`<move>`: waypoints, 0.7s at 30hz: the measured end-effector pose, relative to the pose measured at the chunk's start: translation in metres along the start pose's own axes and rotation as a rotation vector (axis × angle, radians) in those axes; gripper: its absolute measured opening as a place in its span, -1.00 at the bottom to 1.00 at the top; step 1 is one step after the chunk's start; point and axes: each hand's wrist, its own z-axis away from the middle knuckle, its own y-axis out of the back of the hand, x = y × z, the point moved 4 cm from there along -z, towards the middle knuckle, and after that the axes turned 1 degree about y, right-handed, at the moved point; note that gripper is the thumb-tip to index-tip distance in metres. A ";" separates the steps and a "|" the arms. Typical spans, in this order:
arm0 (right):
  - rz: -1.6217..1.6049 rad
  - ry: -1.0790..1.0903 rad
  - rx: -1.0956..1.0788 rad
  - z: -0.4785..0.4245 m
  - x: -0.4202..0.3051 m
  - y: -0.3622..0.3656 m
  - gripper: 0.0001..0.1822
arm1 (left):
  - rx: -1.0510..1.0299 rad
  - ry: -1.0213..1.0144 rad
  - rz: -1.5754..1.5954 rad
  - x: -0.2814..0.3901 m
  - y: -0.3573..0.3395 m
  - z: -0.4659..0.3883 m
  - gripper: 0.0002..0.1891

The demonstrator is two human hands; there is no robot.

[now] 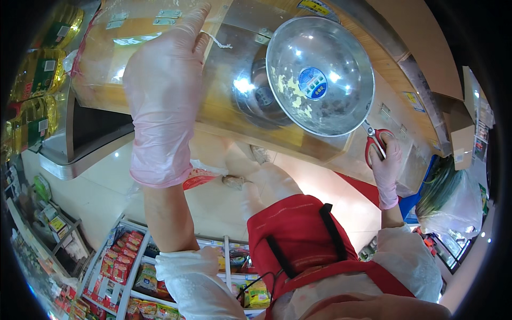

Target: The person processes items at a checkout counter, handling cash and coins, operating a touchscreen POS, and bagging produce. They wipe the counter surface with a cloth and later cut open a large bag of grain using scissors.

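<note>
My left hand (pixel 166 80), in a thin translucent glove, is over a clear hinged bin lid (pixel 100 46). A white string (pixel 218 41) shows beside its thumb and index finger; whether they grip it is hidden. My right hand (pixel 387 160), also gloved, holds red-handled scissors (pixel 374 144) by the handles. Their blades point toward a metal bowl (pixel 336 52) and pass out of sight at its rim. The bowl sits on the shiny bin top, with pale yellow residue and a blue round sticker inside.
Bottles of yellow oil (pixel 36 76) stand at the far left. Below are shelves of red packets (pixel 122 256). Leafy green produce (pixel 438 196) and a plastic bag (pixel 460 212) are at the right, by a cardboard box (pixel 460 136). I wear a red apron (pixel 300 236).
</note>
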 end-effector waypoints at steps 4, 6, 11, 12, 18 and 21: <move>-0.038 -0.015 -0.027 -0.006 0.000 0.000 -0.54 | -0.026 0.078 -0.128 0.004 0.007 -0.002 -0.57; -0.053 -0.021 -0.038 -0.005 0.001 -0.002 -0.54 | 0.132 0.073 -0.175 -0.001 0.013 0.005 -0.58; -0.167 -0.086 -0.039 -0.008 0.005 -0.003 -0.59 | 0.269 0.107 -0.087 -0.036 -0.002 0.038 -0.56; -0.191 -0.106 -0.043 -0.010 0.007 -0.003 -0.60 | 0.286 0.065 -0.068 -0.039 -0.010 0.041 -0.55; -0.159 -0.108 -0.079 -0.018 -0.008 0.006 -0.66 | 0.233 0.082 -0.281 -0.014 -0.046 0.003 -0.58; -0.199 -0.132 -0.065 -0.018 -0.002 0.007 -0.68 | 0.143 0.028 -0.126 -0.019 -0.068 -0.016 -0.71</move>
